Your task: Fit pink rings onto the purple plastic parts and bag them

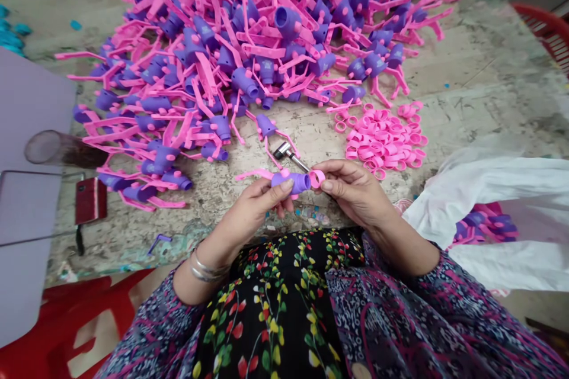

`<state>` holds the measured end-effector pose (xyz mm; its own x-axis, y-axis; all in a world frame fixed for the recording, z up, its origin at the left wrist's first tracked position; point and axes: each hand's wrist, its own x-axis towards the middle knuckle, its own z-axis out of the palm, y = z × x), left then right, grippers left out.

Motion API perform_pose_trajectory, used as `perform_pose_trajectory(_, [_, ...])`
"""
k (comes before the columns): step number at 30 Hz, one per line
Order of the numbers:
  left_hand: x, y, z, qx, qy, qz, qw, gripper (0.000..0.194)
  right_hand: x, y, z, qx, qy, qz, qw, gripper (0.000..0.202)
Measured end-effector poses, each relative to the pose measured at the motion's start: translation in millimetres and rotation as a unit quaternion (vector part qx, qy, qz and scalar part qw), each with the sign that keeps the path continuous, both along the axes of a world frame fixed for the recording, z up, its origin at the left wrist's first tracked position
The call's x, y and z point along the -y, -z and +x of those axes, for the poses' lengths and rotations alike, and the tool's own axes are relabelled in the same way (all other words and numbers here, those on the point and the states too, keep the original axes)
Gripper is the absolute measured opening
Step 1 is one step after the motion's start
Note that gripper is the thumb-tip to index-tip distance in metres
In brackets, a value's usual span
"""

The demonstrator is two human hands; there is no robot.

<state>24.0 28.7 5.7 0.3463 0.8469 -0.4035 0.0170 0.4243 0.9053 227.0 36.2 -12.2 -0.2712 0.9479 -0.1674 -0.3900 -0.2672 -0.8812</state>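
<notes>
My left hand (262,201) is closed around a purple plastic body (297,183) with a pink arm sticking out to the left. Between the thumb and fingers of my right hand (355,192) is a pink plastic ring (317,178), right at the open end of the purple body; whether they touch I cannot tell. Just behind my hands lies a small hammer (284,151) with a metal shaft. A pile of similar pink rings (384,139) is beyond my right hand. Farther back spreads a big heap of purple bodies with pink arms (267,71).
At the left are a dark drinking glass (66,149), a dark red box (90,200) and a grey-lilac panel (31,189). A white bag (507,189) holding purple and pink pieces is on the right. Red chairs (544,26) stand by the worn table (480,95).
</notes>
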Motion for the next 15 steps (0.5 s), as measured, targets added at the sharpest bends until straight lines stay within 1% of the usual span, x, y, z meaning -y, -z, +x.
perform_pose_trajectory(6, [0.1, -0.6, 1.7, -0.046, 0.001, 0.016, 0.999, 0.034, -1.6, 4.1, 1.3, 0.004, -0.005, -0.009, 1.000, 0.021])
perform_pose_trajectory(10, [0.3, -3.0, 3.0, -0.095, 0.000, 0.041, 0.995, 0.035, -2.6, 5.7, 0.8, 0.010, -0.008, -0.005, 1.000, 0.021])
perform_pose_trajectory(15, [0.0, -1.7, 2.4, -0.143, 0.000, 0.060, 0.988, 0.036, -3.1, 7.2, -1.1, 0.019, -0.010, 0.006, 1.000, 0.020])
